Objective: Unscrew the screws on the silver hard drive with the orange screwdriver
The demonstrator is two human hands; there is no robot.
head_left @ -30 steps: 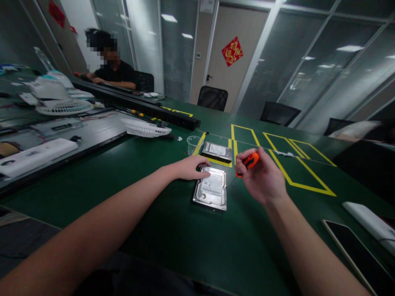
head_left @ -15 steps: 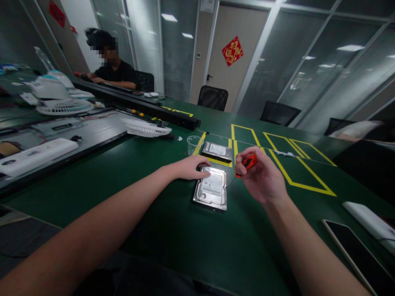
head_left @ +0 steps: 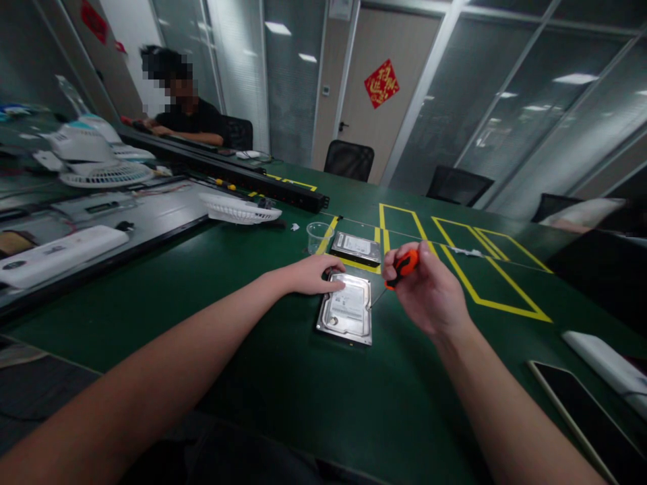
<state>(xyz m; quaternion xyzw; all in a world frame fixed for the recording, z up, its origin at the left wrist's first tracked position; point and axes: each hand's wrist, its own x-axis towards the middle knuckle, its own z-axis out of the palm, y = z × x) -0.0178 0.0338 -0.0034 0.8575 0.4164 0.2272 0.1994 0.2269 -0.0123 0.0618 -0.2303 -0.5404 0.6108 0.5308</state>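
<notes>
A silver hard drive [head_left: 346, 311] lies label side up on the green table. My left hand [head_left: 314, 275] grips its far left corner, thumb on the top face and fingers curled at the far edge. My right hand [head_left: 429, 286] is closed on a screwdriver [head_left: 406, 264] with an orange and black handle. Its thin shaft slants down to the left, and the tip meets the drive's right edge about halfway along. Just beyond sits a second hard drive [head_left: 356, 248], and a clear plastic cup [head_left: 318, 237] stands to the left of it.
Yellow tape outlines [head_left: 498, 311] mark the table. At left are a white power strip [head_left: 63, 254], a white fan grille [head_left: 241, 209] and a long black bar [head_left: 293, 193]. A phone [head_left: 581, 411] lies at right. Another person [head_left: 189, 121] sits across the table.
My right fingers have shifted slightly around the screwdriver handle, and more of its orange grip shows. The tip stays at the drive's right edge. My left hand and the drive have not visibly moved.
</notes>
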